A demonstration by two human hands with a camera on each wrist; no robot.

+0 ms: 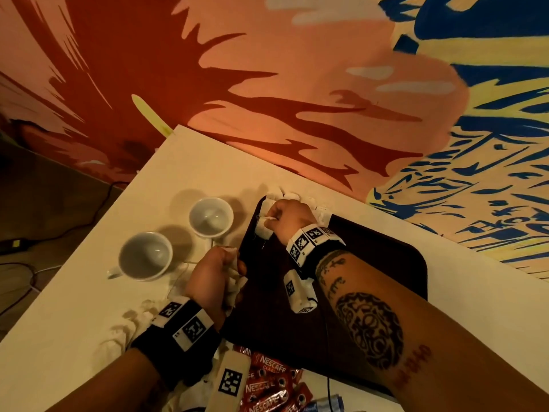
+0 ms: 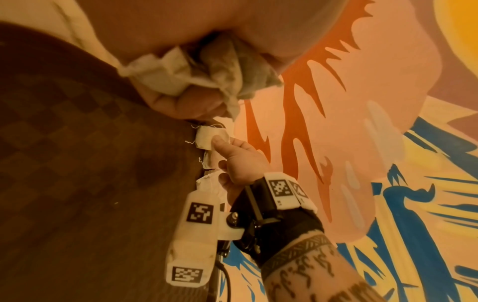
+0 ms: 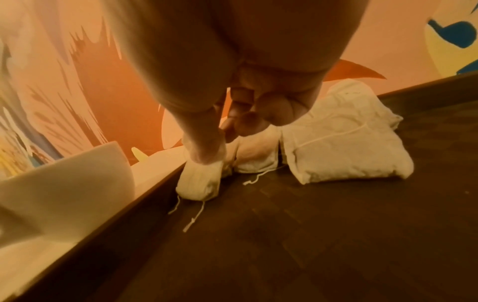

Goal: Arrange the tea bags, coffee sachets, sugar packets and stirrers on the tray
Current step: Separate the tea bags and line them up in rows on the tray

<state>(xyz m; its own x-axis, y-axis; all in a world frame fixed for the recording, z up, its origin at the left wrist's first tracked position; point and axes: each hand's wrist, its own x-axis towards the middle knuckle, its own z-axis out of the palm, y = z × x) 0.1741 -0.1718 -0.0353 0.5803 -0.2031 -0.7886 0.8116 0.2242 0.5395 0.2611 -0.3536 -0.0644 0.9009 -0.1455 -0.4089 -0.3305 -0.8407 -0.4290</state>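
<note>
Two cups (image 1: 145, 255) (image 1: 211, 217) and one tray (image 1: 386, 263). Three tea bags (image 3: 200, 181) (image 3: 256, 161) (image 3: 344, 147) lie there. Coffee sachets (image 1: 269, 382) number perhaps five, partly hidden.

Legible text: "NESCAFE", with "CLASSIC" beneath on the uppermost, printed in white on the red coffee sachets (image 1: 269, 385) heaped on the table (image 1: 89, 307) beside the tray's (image 1: 386, 263) near edge. Wrist-band marker squares carry patterns only, no readable lettering.

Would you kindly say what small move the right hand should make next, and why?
Probably let go: the right hand pinches a tea bag already resting in the tray corner, while the left hand holds more tea bags.
</note>
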